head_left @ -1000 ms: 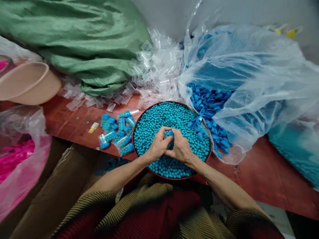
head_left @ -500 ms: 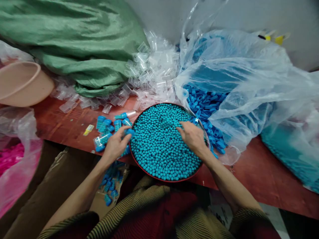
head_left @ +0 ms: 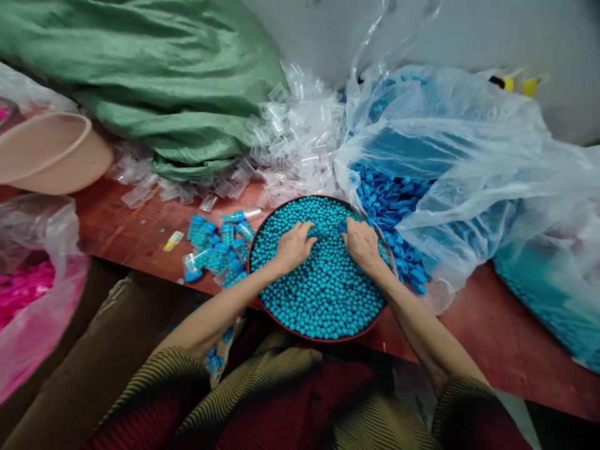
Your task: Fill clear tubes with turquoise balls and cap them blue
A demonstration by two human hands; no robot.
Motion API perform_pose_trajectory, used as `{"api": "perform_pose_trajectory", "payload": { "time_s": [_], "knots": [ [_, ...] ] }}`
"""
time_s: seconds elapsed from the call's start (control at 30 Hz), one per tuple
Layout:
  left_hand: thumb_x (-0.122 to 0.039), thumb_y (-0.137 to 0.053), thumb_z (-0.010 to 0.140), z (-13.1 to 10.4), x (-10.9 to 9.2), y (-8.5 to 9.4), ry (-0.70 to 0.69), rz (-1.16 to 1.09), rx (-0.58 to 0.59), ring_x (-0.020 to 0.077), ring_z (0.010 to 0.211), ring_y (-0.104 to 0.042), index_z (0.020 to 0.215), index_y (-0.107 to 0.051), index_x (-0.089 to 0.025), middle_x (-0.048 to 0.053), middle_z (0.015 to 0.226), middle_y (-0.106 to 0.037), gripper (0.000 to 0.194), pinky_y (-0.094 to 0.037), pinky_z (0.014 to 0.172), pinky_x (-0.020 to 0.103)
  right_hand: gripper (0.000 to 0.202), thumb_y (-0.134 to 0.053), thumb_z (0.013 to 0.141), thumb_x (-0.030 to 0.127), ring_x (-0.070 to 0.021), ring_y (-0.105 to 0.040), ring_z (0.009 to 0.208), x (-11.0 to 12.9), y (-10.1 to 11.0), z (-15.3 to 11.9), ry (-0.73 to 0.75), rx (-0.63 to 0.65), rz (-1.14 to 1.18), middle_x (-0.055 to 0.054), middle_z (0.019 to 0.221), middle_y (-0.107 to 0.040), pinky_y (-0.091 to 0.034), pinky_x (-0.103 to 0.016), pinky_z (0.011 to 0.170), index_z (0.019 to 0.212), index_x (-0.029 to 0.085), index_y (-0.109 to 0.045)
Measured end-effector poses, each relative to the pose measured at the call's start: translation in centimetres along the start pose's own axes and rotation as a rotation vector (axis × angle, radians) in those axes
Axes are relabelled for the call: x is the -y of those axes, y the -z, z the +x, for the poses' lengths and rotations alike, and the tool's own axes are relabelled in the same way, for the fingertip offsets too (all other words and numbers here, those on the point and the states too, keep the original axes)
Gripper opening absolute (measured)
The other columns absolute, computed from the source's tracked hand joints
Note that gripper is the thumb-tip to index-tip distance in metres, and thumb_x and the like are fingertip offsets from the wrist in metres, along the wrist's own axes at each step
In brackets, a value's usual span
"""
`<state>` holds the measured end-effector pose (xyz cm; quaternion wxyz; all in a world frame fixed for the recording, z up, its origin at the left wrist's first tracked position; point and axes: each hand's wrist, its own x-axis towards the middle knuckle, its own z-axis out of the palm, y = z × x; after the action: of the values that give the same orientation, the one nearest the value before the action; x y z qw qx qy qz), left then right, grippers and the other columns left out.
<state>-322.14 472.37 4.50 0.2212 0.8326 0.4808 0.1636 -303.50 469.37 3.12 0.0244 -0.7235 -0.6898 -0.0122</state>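
Note:
A round red-rimmed basin full of turquoise beads stands before me at the table edge. Over its left part is my left hand, fingers and thumb closed around a small clear tube that looks filled with beads and is hard to see against them. My right hand pinches a blue cap just to the right of that tube; its fingertips are partly hidden. Left of the basin lie several bead-filled tubes with blue caps.
Clear empty tubes are heaped behind the basin, beside a green sack. Loose blue caps spill from a clear plastic bag at right. A beige tub and a bag of pink pieces are at left.
My left hand has let go of a capped tube at the pile and moved right over the basin to the tube there. My right hand now shows a blue cap at its fingertips.

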Motion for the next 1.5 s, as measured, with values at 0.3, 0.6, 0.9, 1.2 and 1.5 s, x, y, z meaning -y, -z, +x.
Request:
{"api": "perform_pose_trajectory", "payload": {
  "time_s": [0.3,0.6,0.9,1.2,1.5],
  "knots": [
    [-0.029,-0.057,0.083,1.6,-0.7,-2.2,0.054,0.053,0.072,0.0219,0.101,-0.057,0.109,-0.053,-0.018,0.008,0.108,-0.06,0.029,-0.045,0.088,0.033,0.023,-0.034,0.089,0.013,-0.0229,-0.052,0.08,0.1,-0.3,-1.0,0.125,0.052,-0.072,-0.014,0.087,-0.062,-0.032,-0.031,0.067,0.096,0.011,-0.056],
    [-0.03,-0.056,0.082,2.0,-0.1,-2.4,0.051,0.015,0.185,0.0233,0.099,-0.058,0.101,-0.058,-0.017,0.008,0.1,-0.063,0.023,-0.044,0.089,0.034,0.026,-0.031,0.087,0.007,-0.0199,-0.055,0.077,0.0,0.1,-1.7,0.112,0.064,-0.044,-0.01,0.085,-0.064,-0.03,-0.028,0.06,0.095,0.014,-0.055],
    [-0.023,-0.051,0.079,1.9,0.5,-0.9,0.07,-0.433,0.2,0.0133,0.067,-0.054,0.088,-0.052,-0.017,-0.002,0.073,-0.055,0.012,-0.046,0.065,0.026,0.039,-0.034,0.092,0.018,-0.0211,-0.056,0.083,1.3,0.9,-1.3,0.229,-0.017,0.167,-0.011,0.093,-0.064,-0.039,-0.028,0.07,0.128,0.013,-0.048],
    [-0.021,-0.053,0.077,0.3,0.5,-0.5,0.205,-0.835,0.301,0.0031,0.045,-0.046,0.102,-0.049,-0.017,-0.005,0.077,-0.053,0.025,-0.034,0.039,0.014,0.023,-0.044,0.089,0.025,-0.0164,-0.06,0.075,0.7,1.0,-2.3,0.122,-0.064,0.752,-0.005,0.085,-0.068,-0.043,-0.025,0.071,0.097,0.017,-0.064],
    [-0.021,-0.058,0.074,-1.2,-0.5,0.1,0.199,-0.952,0.283,0.0047,0.049,-0.049,0.128,-0.043,-0.018,-0.001,0.082,-0.057,0.056,-0.036,0.039,0.016,0.023,-0.052,0.083,0.034,-0.0103,-0.05,0.059,2.7,1.2,-3.2,-0.051,-0.072,1.105,0.003,0.065,-0.06,-0.039,-0.022,0.06,0.072,0.018,-0.063]
  ]
}}
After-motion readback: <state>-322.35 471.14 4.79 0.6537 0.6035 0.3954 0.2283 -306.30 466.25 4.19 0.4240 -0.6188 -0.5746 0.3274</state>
